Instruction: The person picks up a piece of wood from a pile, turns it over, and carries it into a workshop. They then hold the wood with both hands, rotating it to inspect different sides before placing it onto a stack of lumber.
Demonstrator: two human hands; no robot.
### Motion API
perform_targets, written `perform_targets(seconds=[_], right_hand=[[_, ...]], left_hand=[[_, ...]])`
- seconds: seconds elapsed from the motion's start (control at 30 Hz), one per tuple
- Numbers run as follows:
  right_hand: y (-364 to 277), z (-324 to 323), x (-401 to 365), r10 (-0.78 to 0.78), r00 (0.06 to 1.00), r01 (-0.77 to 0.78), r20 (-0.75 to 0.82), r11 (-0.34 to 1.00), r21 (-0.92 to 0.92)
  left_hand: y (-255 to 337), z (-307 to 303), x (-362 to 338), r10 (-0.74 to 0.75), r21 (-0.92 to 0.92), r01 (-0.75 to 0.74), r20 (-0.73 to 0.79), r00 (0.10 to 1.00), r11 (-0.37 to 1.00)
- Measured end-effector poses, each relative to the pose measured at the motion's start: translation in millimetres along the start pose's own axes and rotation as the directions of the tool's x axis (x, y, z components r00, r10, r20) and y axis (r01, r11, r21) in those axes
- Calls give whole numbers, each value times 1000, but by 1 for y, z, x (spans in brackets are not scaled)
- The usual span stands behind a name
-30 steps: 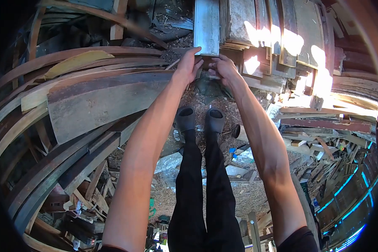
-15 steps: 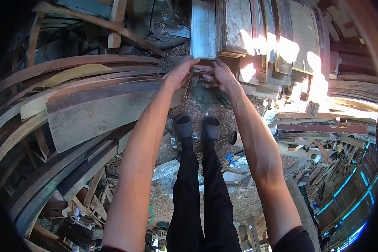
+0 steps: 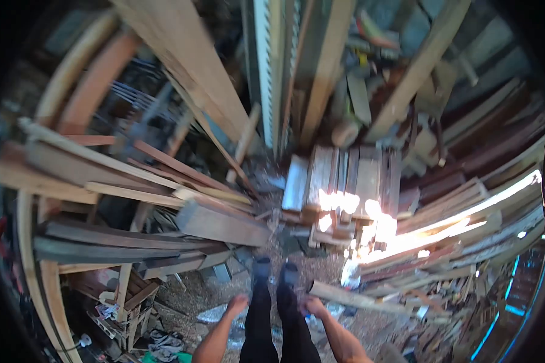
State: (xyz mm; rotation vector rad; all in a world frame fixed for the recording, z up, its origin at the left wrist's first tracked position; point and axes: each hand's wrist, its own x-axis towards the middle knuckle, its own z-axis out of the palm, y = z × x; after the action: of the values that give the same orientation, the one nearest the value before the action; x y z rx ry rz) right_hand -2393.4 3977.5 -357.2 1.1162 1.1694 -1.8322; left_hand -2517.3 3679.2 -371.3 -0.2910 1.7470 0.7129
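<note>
My left hand (image 3: 238,304) hangs beside my left leg, its fingers loosely curled and blurred, with nothing visible in it. By my right leg is my right hand (image 3: 312,305), also curled, holding nothing I can see. Both hands are apart from the wood. Ahead of my feet lies a stack of boards (image 3: 351,178) with bright sunlight on its near end. A pale board (image 3: 295,183) lies at the left side of that stack.
To my left, long planks (image 3: 224,224) jut toward my feet. Tall boards (image 3: 327,66) lean upright at the back. More timber (image 3: 448,242) is piled on the right, and a short plank (image 3: 357,296) lies near my right hand. Wood debris covers the ground.
Both hands have left the near end of the pale board and dropped back beside my legs. The view has tilted up, showing the upright boards behind the stack.
</note>
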Motion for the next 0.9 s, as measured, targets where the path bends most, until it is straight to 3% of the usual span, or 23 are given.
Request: perform_targets(seconds=[0.03, 0.07, 0.13, 0.23, 0.27, 0.33, 0.37, 0.4, 0.47, 0.5, 0.53, 0.57, 0.6, 0.67, 0.7, 0.73, 0.8, 0.87, 0.9], right_hand=[[-1, -1, -28, 114, 993, -116, -23, 989, -95], [-15, 2, -63, 122, 986, -147, -111, 958, -247], [5, -16, -87, 149, 986, -159, -75, 976, -151], [-24, -28, -143, 155, 988, -154, 13, 987, -51], [-35, -28, -154, 151, 988, -151, -3, 987, -59], [-59, -26, -181, 111, 994, -107, 24, 988, -114], [-73, -19, -187, 102, 994, -89, 43, 968, -234], [-82, -11, -194, 103, 993, -75, 59, 933, -353], [-94, 5, -200, 121, 973, -50, 194, 940, -336], [-91, 20, -200, 26, 993, 12, 113, 946, -324], [-93, 37, -197, 33, 989, 24, 143, 923, -383], [-89, 51, -199, -11, 962, 123, 273, 909, -399], [-86, 64, -201, -42, 917, 215, 397, 889, -403], [-72, 111, -188, 32, 927, 182, 374, 834, -521], [-58, 138, -192, 68, 946, 135, 315, 804, -579], [-43, 163, -194, 98, 929, 185, 356, 712, -678], [-5, 203, -200, 162, 904, 287, 395, 453, -844], [42, 244, -209, 201, 906, 345, 372, 157, -925], [65, 273, -215, 203, 918, 344, 342, 26, -939]], left_hand=[[-56, 10, -4, 84, -244, -119, -147, 986, 962], [-37, 2, -63, -80, -525, -19, -166, 983, 851], [-56, -2, -114, -155, -616, -20, -230, 961, 787], [-94, 4, -164, -241, -697, -72, -341, 909, 713], [-103, 5, -174, -249, -721, -109, -371, 895, 684], [-122, 22, -202, -116, -886, -335, -387, 915, 320], [-103, 25, -226, -205, -870, -313, -410, 889, 382], [-97, 29, -237, -224, -875, -359, -440, 870, 325], [-103, 54, -263, -117, -843, -495, -524, 843, 210], [-107, 72, -276, -157, -841, -518, -539, 828, 158], [-111, 81, -283, -109, -794, -560, -594, 797, 238], [-121, 97, -293, -65, -743, -589, -637, 768, 316], [-138, 118, -295, -108, -747, -609, -651, 751, 267], [-178, 160, -280, -218, -766, -505, -614, 759, 397], [-206, 185, -276, -263, -700, -444, -658, 706, 560], [-237, 211, -273, -168, -565, -464, -739, 652, 682], [-250, 246, -355, -441, -830, -468, -558, 703, 303], [-280, 291, -407, -599, -814, -551, -351, 720, -185], [-291, 304, -458, -629, -844, -499, -280, 725, -199]])
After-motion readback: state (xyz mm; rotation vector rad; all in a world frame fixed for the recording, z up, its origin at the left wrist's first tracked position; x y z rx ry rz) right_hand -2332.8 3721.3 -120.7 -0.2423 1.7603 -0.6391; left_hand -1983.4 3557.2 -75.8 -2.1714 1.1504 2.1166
